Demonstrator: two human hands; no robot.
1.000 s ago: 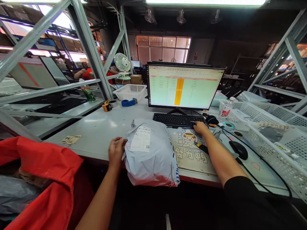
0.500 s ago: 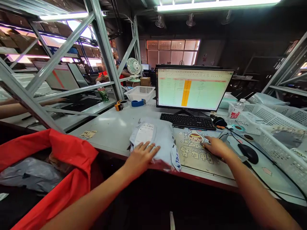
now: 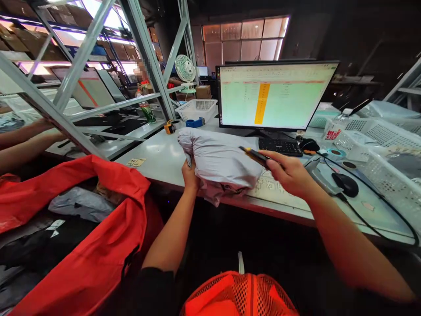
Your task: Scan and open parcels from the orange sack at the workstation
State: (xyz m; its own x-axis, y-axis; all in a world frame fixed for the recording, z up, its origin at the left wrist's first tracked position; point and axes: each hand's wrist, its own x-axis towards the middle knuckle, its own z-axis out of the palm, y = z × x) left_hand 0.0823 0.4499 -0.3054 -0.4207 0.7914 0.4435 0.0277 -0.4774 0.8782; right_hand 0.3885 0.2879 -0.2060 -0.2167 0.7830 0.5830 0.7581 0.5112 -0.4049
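Observation:
A pale grey plastic mailer bag (image 3: 223,158), bulging and creased, is tilted up over the desk's front edge. My left hand (image 3: 190,175) is closed on its left side, with some fingers hidden behind the plastic. In my right hand (image 3: 289,173) is a black and yellow utility knife (image 3: 258,157), pointing left at the bag's right side. Whether its tip touches the plastic I cannot tell. Behind the bag lies a black keyboard (image 3: 279,147), partly covered, and a printed desk mat (image 3: 279,193) shows beneath my right hand.
A monitor (image 3: 279,96) stands behind the keyboard. To the right are a barcode scanner (image 3: 320,175), a mouse (image 3: 345,184) and white baskets (image 3: 394,171). At left a red sack (image 3: 115,184) holds plastic packages. Another person's arms (image 3: 29,136) show beyond the metal frame (image 3: 88,52).
My left hand has gone from lying on the bag to gripping its left side, and the bag is turned and raised. My right hand has lifted the knife off the mat.

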